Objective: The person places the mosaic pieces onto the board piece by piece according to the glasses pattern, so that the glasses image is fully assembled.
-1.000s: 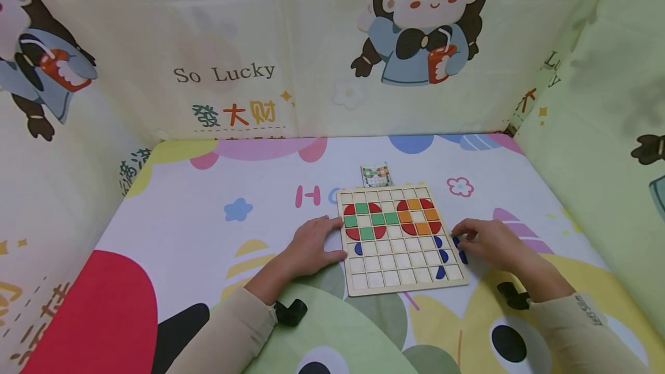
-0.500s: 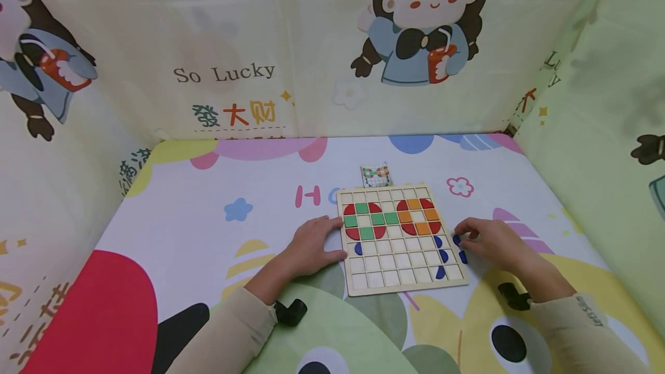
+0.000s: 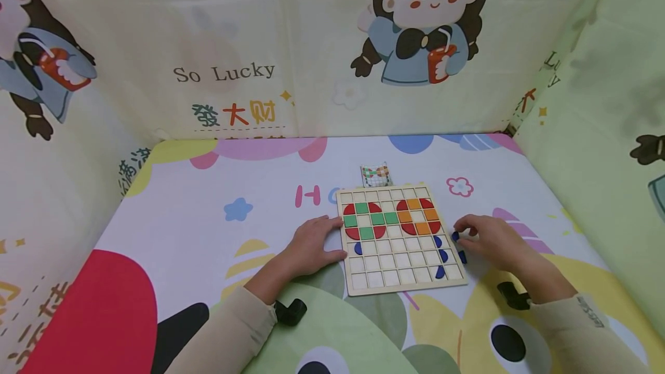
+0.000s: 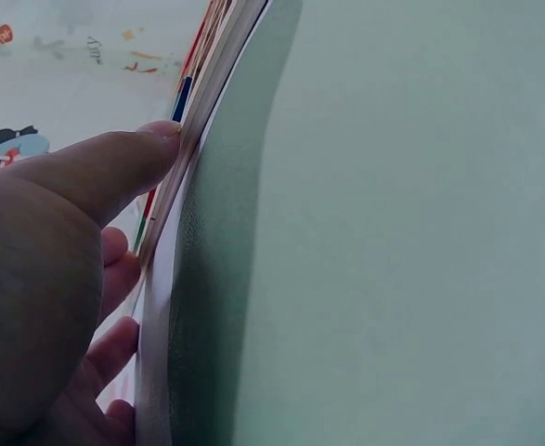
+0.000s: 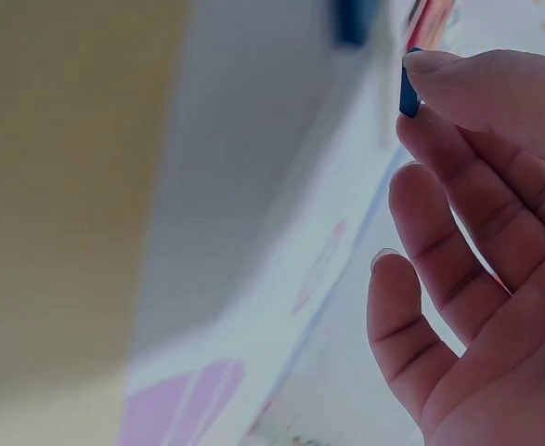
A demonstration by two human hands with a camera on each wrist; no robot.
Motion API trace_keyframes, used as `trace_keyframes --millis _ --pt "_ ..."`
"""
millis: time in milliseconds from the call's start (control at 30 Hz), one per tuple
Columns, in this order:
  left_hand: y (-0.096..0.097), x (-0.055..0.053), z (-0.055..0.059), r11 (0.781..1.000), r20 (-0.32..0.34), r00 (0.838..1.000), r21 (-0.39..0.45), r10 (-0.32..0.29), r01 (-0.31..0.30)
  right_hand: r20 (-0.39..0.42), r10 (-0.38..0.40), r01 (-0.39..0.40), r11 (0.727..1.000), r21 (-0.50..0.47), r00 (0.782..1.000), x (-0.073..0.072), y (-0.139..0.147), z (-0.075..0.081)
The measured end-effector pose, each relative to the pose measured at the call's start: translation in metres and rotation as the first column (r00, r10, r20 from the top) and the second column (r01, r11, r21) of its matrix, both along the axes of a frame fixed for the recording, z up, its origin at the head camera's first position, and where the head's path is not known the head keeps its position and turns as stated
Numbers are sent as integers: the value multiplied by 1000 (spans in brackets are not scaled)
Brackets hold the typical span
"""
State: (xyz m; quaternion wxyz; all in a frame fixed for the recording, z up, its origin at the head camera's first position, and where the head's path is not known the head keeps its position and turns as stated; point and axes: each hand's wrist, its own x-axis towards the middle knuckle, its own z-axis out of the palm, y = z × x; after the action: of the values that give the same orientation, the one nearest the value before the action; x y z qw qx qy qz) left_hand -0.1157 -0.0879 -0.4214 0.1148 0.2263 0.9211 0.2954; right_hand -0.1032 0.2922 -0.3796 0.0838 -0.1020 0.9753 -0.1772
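Note:
A square wooden grid board [image 3: 400,277] lies on the table, its upper rows filled with red, green and orange tiles. On its lower rows sit a blue piece [image 3: 358,248] at the left and three more at the right. My left hand [image 3: 313,245] rests against the board's left edge, thumb and fingers spread and touching the rim. Just beyond the right edge, my right hand [image 3: 492,241] pinches a small blue tile [image 5: 408,88] between thumb and index finger; its other fingers are loosely bent. Another blue tile [image 3: 463,257] lies on the table below that hand.
Behind the board stands a small pattern card [image 3: 376,176] with a similar coloured design. A printed cloth [image 3: 182,218] with cartoon shapes covers the table. Printed fabric walls [image 3: 322,45] enclose the back and both sides.
My right hand has lifted slightly and now pinches a blue tile that lay beside the board. The left hand and the board have barely moved.

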Motion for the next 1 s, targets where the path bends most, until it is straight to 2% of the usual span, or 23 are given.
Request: trace_keyframes --millis 433,733,1000 --pt "0 0 0 1000 5 1000 4 3 -3 -104 127 -123 991 49 986 5 -44 16" --pt "0 -1 1 1000 1 1000 0 -1 1 -109 197 -194 980 43 974 12 -77 15" --pt "0 -1 1 1000 -8 1000 3 -7 7 -144 281 -279 960 34 949 14 -108 10"
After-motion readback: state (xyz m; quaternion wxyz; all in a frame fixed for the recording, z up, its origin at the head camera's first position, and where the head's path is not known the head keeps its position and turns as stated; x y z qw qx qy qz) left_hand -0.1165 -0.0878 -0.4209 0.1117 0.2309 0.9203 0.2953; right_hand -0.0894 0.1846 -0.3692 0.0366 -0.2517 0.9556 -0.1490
